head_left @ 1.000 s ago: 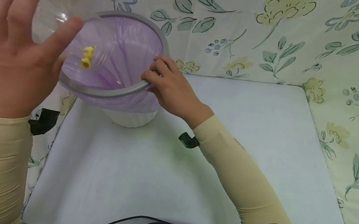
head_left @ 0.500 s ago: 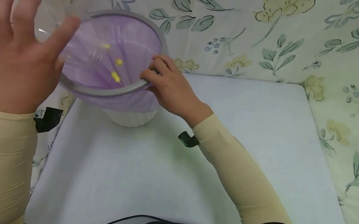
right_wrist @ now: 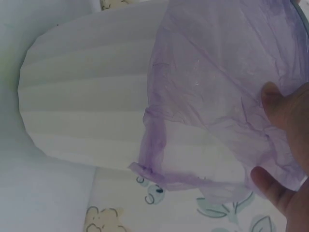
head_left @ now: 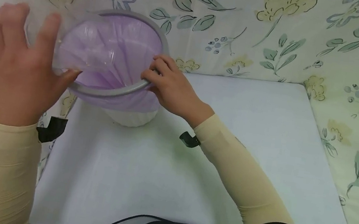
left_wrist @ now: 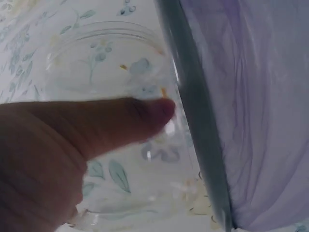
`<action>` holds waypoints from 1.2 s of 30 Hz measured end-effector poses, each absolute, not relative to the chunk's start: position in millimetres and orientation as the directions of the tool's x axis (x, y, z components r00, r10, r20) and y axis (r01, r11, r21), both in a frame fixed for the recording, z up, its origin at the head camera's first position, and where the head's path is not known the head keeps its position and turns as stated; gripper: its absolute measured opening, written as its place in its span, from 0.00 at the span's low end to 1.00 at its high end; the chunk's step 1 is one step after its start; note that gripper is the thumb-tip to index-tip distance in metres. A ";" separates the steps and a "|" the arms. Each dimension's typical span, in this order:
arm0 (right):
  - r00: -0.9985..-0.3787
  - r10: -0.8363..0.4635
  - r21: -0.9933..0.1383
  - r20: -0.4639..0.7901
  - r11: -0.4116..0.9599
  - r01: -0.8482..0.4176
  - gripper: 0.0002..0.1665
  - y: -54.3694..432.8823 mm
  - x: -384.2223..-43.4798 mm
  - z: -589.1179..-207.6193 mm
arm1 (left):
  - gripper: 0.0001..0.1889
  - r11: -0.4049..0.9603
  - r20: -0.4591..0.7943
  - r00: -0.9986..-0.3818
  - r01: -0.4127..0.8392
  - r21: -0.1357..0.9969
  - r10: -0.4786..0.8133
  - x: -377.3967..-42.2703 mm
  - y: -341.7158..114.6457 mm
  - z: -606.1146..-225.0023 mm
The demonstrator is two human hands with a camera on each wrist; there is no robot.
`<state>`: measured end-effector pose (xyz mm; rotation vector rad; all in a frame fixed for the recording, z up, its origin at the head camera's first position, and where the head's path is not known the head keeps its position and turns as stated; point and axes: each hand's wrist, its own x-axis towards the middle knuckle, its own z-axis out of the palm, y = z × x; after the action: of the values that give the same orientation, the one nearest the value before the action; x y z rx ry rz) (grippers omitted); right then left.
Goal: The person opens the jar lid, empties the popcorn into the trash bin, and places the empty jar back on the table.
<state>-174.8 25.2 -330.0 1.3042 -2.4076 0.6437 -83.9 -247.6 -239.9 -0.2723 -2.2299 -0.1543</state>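
My left hand (head_left: 20, 69) grips a clear plastic jar (head_left: 86, 46), tipped on its side with its mouth over the waste bin (head_left: 133, 118). In the left wrist view the thumb (left_wrist: 130, 121) lies across the jar (left_wrist: 108, 58). A few tiny orange specks (left_wrist: 123, 67) show on or in the jar wall. The bin, white and ribbed, wears a purple bag (head_left: 141, 40) under a grey rim ring (head_left: 112, 93). My right hand (head_left: 177, 92) holds the bin by its near right rim. In the right wrist view, its fingers (right_wrist: 273, 104) press the bag from outside. The bin's bottom is hidden.
The bin stands at the back left of a white-covered table (head_left: 196, 184). Behind it hangs a flower-printed cloth (head_left: 240, 32). A black cable (head_left: 128, 218) runs along the front edge by the person's body.
Yellow pieces have fallen out of the jar into the bin and are out of sight. My left hand has shifted slightly right, its thumb further out along the jar. The right hand stays put.
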 end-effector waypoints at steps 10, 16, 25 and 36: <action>-0.540 -0.693 -0.245 0.477 0.486 -0.839 0.11 26.7 -175.4 -329.8 | 0.58 0.836 0.679 -0.734 0.380 0.396 0.012 -54.1 -229.0 -239.5; -0.540 -0.697 -0.233 0.471 0.492 -0.839 0.12 25.0 -176.0 -329.9 | 0.56 0.662 0.597 -0.802 0.462 0.590 0.027 -43.6 -224.1 -253.5; -0.516 -0.710 -0.196 0.480 0.486 -0.852 0.13 23.7 -177.9 -328.4 | 0.59 0.547 0.499 -0.860 0.472 0.692 0.110 -23.8 -218.2 -264.4; -0.524 -0.694 -0.207 0.493 0.492 -0.846 0.11 22.9 -175.8 -329.1 | 0.62 0.468 0.305 -0.900 0.425 0.775 0.312 -6.5 -209.7 -289.0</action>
<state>-175.8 22.9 -329.1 1.2899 -2.3969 0.6129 -6.5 -209.7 -289.0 -0.6519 -2.5864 -1.4187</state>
